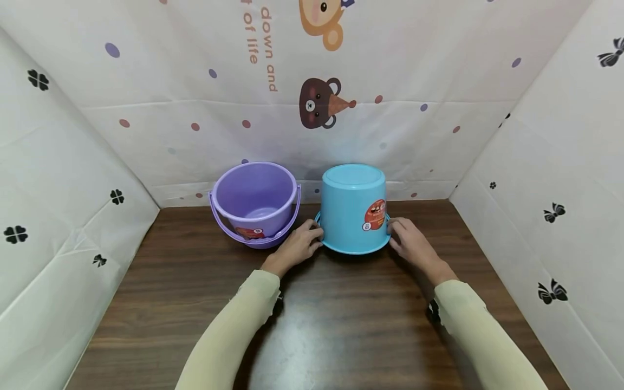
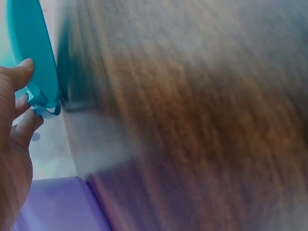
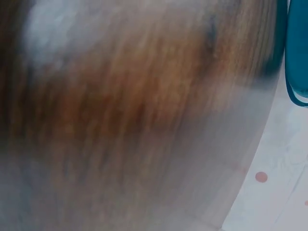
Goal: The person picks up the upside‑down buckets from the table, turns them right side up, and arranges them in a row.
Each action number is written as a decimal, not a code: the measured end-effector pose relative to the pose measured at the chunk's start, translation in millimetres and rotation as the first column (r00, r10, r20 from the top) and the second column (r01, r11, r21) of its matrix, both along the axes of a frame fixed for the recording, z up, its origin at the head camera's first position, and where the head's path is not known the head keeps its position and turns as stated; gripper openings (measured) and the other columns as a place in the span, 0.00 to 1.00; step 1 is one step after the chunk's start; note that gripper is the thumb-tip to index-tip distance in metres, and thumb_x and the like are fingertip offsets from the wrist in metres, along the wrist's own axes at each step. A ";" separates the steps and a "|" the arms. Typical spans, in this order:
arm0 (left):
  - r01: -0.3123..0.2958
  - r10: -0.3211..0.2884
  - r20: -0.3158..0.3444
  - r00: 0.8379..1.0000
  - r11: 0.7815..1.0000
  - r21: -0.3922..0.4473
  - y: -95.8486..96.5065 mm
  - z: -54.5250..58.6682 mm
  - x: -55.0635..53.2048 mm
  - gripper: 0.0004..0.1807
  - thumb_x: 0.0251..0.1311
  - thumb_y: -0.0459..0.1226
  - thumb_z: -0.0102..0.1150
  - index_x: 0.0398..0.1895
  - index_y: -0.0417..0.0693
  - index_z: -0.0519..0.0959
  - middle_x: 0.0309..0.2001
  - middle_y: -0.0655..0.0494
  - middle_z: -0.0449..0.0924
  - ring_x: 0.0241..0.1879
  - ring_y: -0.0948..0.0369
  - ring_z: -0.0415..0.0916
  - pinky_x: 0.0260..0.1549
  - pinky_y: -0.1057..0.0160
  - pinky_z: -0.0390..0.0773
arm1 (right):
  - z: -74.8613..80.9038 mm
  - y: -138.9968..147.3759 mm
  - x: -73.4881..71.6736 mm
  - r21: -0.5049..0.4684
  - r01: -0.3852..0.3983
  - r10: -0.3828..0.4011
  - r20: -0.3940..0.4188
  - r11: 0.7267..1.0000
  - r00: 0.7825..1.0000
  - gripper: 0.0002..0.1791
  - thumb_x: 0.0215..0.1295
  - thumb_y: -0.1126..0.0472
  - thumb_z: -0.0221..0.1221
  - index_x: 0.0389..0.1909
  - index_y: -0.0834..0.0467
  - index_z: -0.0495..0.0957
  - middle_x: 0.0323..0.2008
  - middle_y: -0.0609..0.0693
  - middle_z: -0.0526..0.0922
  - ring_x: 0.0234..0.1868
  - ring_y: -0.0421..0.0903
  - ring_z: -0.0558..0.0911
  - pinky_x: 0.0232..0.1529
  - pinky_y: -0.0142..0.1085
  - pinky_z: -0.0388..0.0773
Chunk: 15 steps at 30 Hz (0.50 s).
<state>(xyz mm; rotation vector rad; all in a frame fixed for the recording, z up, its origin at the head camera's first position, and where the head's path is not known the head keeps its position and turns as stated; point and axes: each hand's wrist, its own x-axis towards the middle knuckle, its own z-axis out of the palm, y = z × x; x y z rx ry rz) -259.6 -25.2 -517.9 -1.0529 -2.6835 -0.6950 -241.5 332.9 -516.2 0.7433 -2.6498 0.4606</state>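
A light blue bucket (image 1: 353, 216) is upside down at the back of the table, its closed bottom facing up and its rim low. My left hand (image 1: 301, 241) grips that rim on the left side. In the left wrist view the thumb of the left hand (image 2: 14, 120) lies on the blue bucket (image 2: 36, 53), with fingers curled beneath by the handle joint. On the opposite side my right hand (image 1: 411, 242) holds the rim with bent fingers. Only an edge of the blue bucket (image 3: 299, 48) shows in the right wrist view, and the right hand is out of that frame.
A purple bucket (image 1: 255, 200) stands upright just left of the blue one, its handle hanging down in front. Everything rests on a dark wooden table (image 1: 341, 319). White printed sheets form the back wall (image 1: 273, 130) and both sides.
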 end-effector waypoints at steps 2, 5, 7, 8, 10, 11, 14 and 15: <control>0.001 -0.001 -0.011 1.000 1.000 0.012 0.3 1.6 1.9 0.08 0.66 0.35 0.69 0.40 0.49 0.77 0.55 0.46 0.76 0.49 0.51 0.81 0.45 0.55 0.84 | 1.5 0.3 0.7 -0.008 0.011 -0.011 -0.007 1.000 1.000 0.15 0.59 0.73 0.69 0.44 0.63 0.75 0.53 0.62 0.78 0.59 0.59 0.76 0.61 0.56 0.79; 0.017 -0.016 -0.026 1.000 0.999 0.046 0.5 4.0 5.3 0.08 0.66 0.35 0.68 0.40 0.49 0.76 0.53 0.45 0.76 0.48 0.51 0.81 0.43 0.55 0.84 | 3.6 0.7 1.2 -0.024 0.018 -0.018 -0.029 1.000 0.999 0.16 0.59 0.74 0.70 0.44 0.63 0.75 0.52 0.61 0.78 0.58 0.59 0.76 0.60 0.56 0.79; 0.030 -0.028 -0.039 0.999 0.998 0.064 0.8 4.5 7.3 0.08 0.67 0.35 0.67 0.40 0.49 0.76 0.53 0.44 0.76 0.49 0.51 0.80 0.43 0.55 0.84 | 5.3 1.1 2.4 -0.043 0.018 -0.020 -0.051 0.999 0.998 0.17 0.58 0.75 0.70 0.43 0.63 0.75 0.52 0.61 0.78 0.58 0.59 0.76 0.60 0.56 0.79; 0.037 -0.034 -0.046 0.998 0.997 0.074 1.1 4.7 8.1 0.07 0.68 0.35 0.66 0.40 0.49 0.76 0.52 0.44 0.76 0.49 0.51 0.80 0.43 0.55 0.84 | 6.1 1.4 3.1 -0.052 0.015 -0.019 -0.066 0.999 0.998 0.17 0.56 0.76 0.71 0.43 0.63 0.75 0.52 0.61 0.79 0.58 0.59 0.77 0.60 0.56 0.80; 0.040 -0.034 -0.060 0.998 0.995 0.093 1.5 4.4 9.1 0.07 0.69 0.35 0.65 0.41 0.48 0.75 0.52 0.44 0.76 0.49 0.51 0.80 0.44 0.56 0.84 | 7.8 1.9 4.4 -0.063 0.010 -0.016 -0.100 0.998 0.995 0.19 0.54 0.77 0.72 0.42 0.62 0.76 0.52 0.60 0.79 0.58 0.58 0.77 0.59 0.56 0.80; 0.038 -0.031 -0.065 0.997 0.994 0.100 1.6 4.1 9.6 0.07 0.69 0.36 0.65 0.41 0.49 0.75 0.52 0.45 0.77 0.50 0.52 0.80 0.44 0.56 0.84 | 8.8 2.1 5.1 -0.063 0.005 -0.012 -0.116 0.998 0.993 0.19 0.54 0.77 0.72 0.42 0.62 0.76 0.52 0.60 0.79 0.57 0.57 0.78 0.59 0.55 0.80; 0.034 -0.024 -0.083 0.996 0.993 0.114 1.3 3.1 10.8 0.06 0.70 0.36 0.64 0.42 0.48 0.75 0.51 0.45 0.77 0.49 0.52 0.80 0.44 0.56 0.84 | 12.2 1.8 6.4 -0.057 -0.007 -0.001 -0.153 0.998 0.988 0.19 0.54 0.78 0.72 0.42 0.62 0.76 0.52 0.59 0.80 0.57 0.56 0.79 0.59 0.52 0.81; 0.032 -0.022 -0.090 0.996 0.992 0.119 1.1 3.0 11.2 0.06 0.70 0.37 0.63 0.42 0.49 0.75 0.51 0.46 0.77 0.49 0.53 0.80 0.44 0.57 0.84 | 13.5 1.4 7.0 -0.060 -0.012 0.002 -0.163 0.998 0.987 0.19 0.54 0.78 0.72 0.42 0.62 0.76 0.52 0.59 0.80 0.57 0.56 0.79 0.59 0.52 0.81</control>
